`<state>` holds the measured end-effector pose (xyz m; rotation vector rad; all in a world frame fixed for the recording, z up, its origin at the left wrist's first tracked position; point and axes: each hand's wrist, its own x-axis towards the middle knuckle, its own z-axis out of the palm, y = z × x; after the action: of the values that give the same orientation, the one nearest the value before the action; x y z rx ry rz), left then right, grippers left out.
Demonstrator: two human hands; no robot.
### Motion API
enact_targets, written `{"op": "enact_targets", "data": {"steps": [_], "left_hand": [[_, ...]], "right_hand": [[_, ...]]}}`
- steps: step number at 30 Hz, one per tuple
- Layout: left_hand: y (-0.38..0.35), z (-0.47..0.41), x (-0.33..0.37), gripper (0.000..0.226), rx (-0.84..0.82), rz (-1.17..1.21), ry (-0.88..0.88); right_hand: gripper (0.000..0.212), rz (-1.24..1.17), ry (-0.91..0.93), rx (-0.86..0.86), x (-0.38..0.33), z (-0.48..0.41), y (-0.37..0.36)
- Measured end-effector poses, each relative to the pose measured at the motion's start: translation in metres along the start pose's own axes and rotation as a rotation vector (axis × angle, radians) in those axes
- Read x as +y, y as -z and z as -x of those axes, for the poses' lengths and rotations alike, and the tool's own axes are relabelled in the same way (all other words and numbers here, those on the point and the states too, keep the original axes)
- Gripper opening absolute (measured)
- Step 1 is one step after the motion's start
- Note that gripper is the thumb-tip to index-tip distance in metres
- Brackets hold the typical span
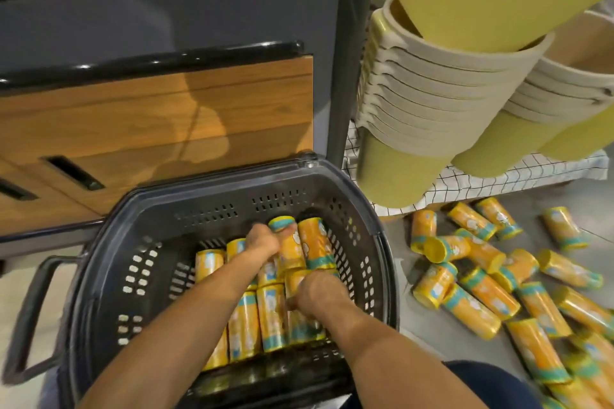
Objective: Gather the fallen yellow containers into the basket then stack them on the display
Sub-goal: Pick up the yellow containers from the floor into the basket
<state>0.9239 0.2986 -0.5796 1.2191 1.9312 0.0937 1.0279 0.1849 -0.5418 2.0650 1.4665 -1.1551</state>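
In the lower-centre basket (212, 209), the left hand (262, 241) curls its fingers round a yellow container (289, 249), while the right hand (317, 292) lies on other containers (270, 315), its grip impossible to tell.

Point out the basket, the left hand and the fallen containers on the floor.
basket (212, 209), head view, on its far perforated wall.
left hand (262, 239), head view, on the back of the hand.
fallen containers (481, 295), head view, on one lying mid-pile.
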Motion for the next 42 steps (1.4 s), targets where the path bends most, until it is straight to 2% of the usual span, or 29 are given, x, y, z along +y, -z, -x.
{"op": "enact_targets", "data": {"steps": [3,7,13,15,17,19,21,25,28,30,32,35,36,38,42], "left_hand": [[0.000,-0.006,-0.003,0.091,0.029,-0.043,-0.027],[0.005,-0.002,-0.011,0.079,0.045,-0.040,-0.052],[0.009,0.001,-0.021,0.087,0.049,-0.127,-0.044],[0.011,0.002,-0.018,0.078,0.017,-0.105,-0.027],[0.016,0.004,-0.015,0.057,-0.007,-0.095,-0.009],[0.023,0.008,-0.012,0.041,0.002,-0.080,-0.029],[0.033,0.018,-0.001,0.036,0.006,-0.046,-0.098],[0.051,0.051,0.032,0.006,-0.002,0.169,-0.248],[0.051,0.082,0.064,0.016,-0.021,0.293,-0.392],[0.043,0.110,0.088,0.024,-0.085,0.320,-0.510],[0.031,0.145,0.112,0.022,-0.140,0.337,-0.609],[0.003,0.191,0.138,0.022,-0.182,0.375,-0.715],[-0.009,0.205,0.143,0.024,-0.191,0.380,-0.741],[-0.036,0.233,0.150,0.028,-0.240,0.375,-0.790],[-0.099,0.278,0.157,0.014,-0.360,0.330,-0.883]], "right_hand": [[0.088,0.086,0.039,-0.030,-0.014,-0.009,-0.010],[0.087,0.015,0.045,-0.082,-0.018,-0.020,-0.014],[0.077,-0.071,0.046,-0.057,-0.012,-0.021,-0.011],[0.068,-0.109,0.048,-0.036,-0.009,-0.019,-0.005],[0.053,-0.189,0.039,0.010,-0.005,-0.014,0.005],[0.044,-0.291,0.053,0.065,0.002,-0.007,0.019],[0.038,-0.412,0.069,0.153,0.009,0.003,0.037],[0.026,-0.645,0.184,0.302,0.029,0.038,0.084],[0.012,-1.040,0.299,0.369,0.047,0.081,0.126],[0.016,-1.183,0.339,0.480,0.067,0.111,0.147],[0.010,-1.211,0.349,0.599,0.097,0.138,0.159],[0.031,-1.257,0.269,0.742,0.160,0.164,0.153],[0.031,-1.272,0.226,0.792,0.183,0.170,0.146],[0.024,-1.312,0.174,0.878,0.228,0.182,0.126],[0.014,-1.368,0.086,1.046,0.310,0.198,0.077]]}}
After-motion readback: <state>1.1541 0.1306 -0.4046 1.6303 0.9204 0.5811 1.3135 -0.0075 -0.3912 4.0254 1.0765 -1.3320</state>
